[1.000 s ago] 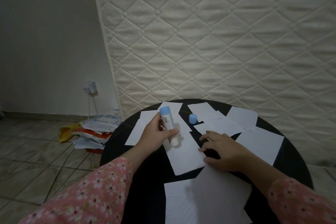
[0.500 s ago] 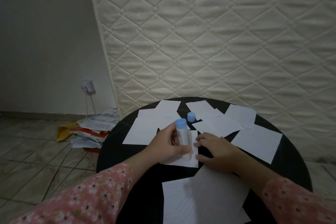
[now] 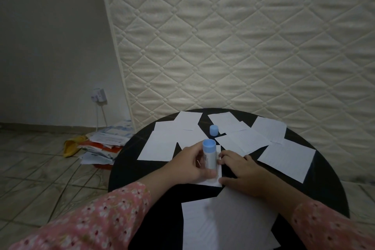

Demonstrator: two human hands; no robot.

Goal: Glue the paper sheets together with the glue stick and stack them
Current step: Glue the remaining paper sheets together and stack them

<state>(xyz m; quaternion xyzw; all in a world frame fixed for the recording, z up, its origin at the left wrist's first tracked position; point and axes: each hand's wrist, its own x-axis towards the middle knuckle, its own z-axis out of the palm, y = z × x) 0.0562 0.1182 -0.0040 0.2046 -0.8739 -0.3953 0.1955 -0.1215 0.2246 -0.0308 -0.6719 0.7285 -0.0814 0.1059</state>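
Glue stick (image 3: 209, 155) upright in left hand (image 3: 192, 165), right hand (image 3: 239, 170) flat on paper sheet (image 3: 211, 182)

A quilted cream mattress (image 3: 233, 42) stood upright against the wall, filling most of the view behind the round black desk (image 3: 328, 184). To its left ran a plain grey wall (image 3: 50, 36), dim in the low light, with a white wall socket (image 3: 98, 95) and a cord hanging from it. The floor (image 3: 40, 178) was laid in greenish tiles. On it, beside the desk, lay a loose pile of papers (image 3: 107, 142) and a yellow object (image 3: 72, 145).
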